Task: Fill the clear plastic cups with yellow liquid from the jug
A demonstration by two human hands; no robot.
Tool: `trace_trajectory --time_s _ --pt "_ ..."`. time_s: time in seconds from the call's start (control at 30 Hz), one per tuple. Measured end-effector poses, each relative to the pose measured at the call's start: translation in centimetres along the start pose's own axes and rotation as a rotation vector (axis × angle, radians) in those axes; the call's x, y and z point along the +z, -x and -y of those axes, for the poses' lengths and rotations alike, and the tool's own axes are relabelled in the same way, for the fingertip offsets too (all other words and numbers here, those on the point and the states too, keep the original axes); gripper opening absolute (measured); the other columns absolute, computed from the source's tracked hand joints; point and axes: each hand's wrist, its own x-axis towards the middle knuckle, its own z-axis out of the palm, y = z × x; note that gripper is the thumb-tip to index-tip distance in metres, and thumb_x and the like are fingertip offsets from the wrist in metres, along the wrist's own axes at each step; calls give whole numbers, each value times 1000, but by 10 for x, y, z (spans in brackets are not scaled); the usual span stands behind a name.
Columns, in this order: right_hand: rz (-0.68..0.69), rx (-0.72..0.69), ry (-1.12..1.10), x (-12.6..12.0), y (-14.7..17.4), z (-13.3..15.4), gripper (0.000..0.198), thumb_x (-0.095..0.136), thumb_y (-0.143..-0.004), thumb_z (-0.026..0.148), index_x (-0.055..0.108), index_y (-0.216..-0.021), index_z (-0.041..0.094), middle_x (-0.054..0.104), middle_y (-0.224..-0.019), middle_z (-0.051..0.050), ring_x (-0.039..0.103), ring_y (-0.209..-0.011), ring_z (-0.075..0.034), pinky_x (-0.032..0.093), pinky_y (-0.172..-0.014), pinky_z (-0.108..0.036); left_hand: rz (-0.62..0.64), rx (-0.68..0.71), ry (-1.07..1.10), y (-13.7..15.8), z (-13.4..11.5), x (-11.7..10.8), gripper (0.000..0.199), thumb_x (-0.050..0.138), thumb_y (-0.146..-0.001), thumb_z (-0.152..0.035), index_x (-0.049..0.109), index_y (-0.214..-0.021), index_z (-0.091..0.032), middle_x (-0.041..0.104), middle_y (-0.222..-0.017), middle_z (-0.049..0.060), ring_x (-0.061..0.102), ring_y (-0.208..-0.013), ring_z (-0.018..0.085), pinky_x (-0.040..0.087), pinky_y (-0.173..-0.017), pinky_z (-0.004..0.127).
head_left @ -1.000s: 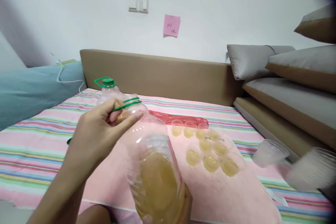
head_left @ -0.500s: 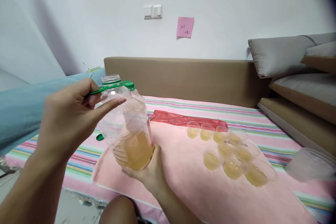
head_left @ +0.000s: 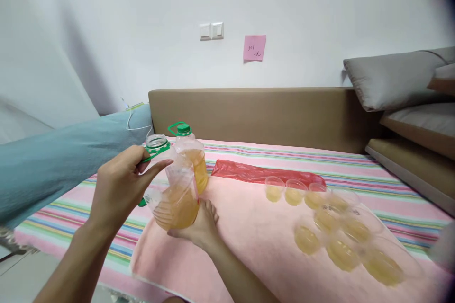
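both hands are raised forward, left hand curled in a pinch, right hand cupped palm-up.

Bottle clear glossy plastic; cups likewise, probably; towel matt pink cloth; headboard matt fabric.

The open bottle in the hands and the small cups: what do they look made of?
Open bottle: clear, thin glossy plastic, seemingly; yellow liquid shows through, green plastic handle ring. Small cups: likely clear disposable plastic; liquid visible through the walls.

Both forearms are bare to the frame edge, no sleeves, left hand and right hand ungloved.
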Motion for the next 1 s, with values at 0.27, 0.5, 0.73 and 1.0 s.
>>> trace_trajectory --time_s 0.27,0.5,0.73,1.0 --pt "72 66 1 12 -7 -7 120 100 -30 61 62 -135 17 58 -137 -20 45 -140 -44 33 -117 -57 13 -24 -30 10 9 11 54 74 -93 -30 25 -72 -23 24 -68 -8 24 -62 11 22 -61 23" --pt "103 65 59 13 -9 -5 117 102 -37 49 60 -141 16 59 -137 -18 47 -136 -42 35 -115 -55 37 -23 -80 18 11 12 48 69 -95 -28 27 -71 -24 27 -68 -7 29 -61 13 23 -61 24" --pt "133 -23 132 -12 10 1 129 104 -38 46 49 -151 15 56 -141 -19 45 -135 -44 32 -115 -63 53 48 -7 22 8 15 26 59 -98 -37 47 -79 -25 50 -77 -1 48 -79 21 37 -82 33" --pt "258 -331 63 -130 95 -37 59 92 -73 37 72 -125 17 66 -120 -12 59 -115 -33 44 -106 -52 -161 32 -39 14 26 37 41 44 -105 -46 61 -78 -21 61 -82 6 50 -88 24 40 -99 45"
